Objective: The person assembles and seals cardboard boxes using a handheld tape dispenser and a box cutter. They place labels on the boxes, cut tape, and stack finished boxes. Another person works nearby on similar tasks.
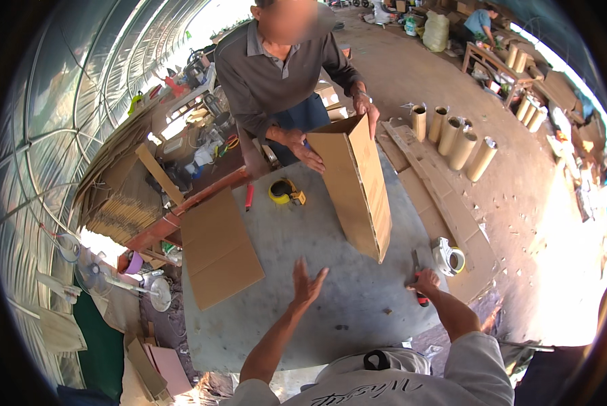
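Observation:
My left hand point(308, 284) is held over the grey tabletop point(303, 238), empty, with thumb and fingers apart. At the table's right side my right hand point(427, 282) is closed around a red-handled tool point(423, 300), which looks like a knife. Its narrow dark blade points away from me; my fingers cover part of the handle. Just right of this hand a white tape dispenser point(448, 257) rests near the edge. Across the table a person's two hands point(307, 152) hold a tall cardboard box point(356, 188), open at the top and tilted, its lower corner towards me.
A flat cardboard sheet point(222, 248) covers the table's left side. Farther back lie a yellow tape dispenser point(283, 192) and a red cutter point(249, 197). Several cardboard tubes point(450, 136) stand on the floor at right. Stacked cardboard point(126, 213) and a fan point(160, 294) are left.

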`<state>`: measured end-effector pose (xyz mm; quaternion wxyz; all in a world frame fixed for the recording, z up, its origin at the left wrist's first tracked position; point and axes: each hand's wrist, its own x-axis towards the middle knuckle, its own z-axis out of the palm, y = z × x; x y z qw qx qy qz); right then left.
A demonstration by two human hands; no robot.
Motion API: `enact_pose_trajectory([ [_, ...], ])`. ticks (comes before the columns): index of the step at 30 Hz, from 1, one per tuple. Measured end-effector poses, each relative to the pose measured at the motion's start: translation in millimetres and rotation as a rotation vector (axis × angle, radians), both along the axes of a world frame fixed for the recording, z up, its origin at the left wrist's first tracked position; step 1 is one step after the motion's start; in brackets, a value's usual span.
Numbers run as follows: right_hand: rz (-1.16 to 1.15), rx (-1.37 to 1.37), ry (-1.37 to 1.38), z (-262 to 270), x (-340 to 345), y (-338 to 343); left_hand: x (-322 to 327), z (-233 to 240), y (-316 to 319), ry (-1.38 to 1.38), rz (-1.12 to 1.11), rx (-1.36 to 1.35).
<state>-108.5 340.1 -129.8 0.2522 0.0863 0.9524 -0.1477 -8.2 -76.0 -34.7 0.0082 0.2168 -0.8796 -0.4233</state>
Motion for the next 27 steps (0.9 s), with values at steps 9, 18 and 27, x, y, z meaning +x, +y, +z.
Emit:
enact_pose_trajectory([
  [9, 0.001, 0.060, -0.003, -5, 2, 0, -61, 225, 138, 0.794, -0.351, -0.329],
  [18, 0.061, -0.087, 0.032, 54, -32, 4, -26, 259, 181, 0.812, -0.502, -0.213],
  [27, 0.825, -0.880, 1.188, 377, -104, -88, -20, 245, 202, 0.796, -0.212, -0.472],
])
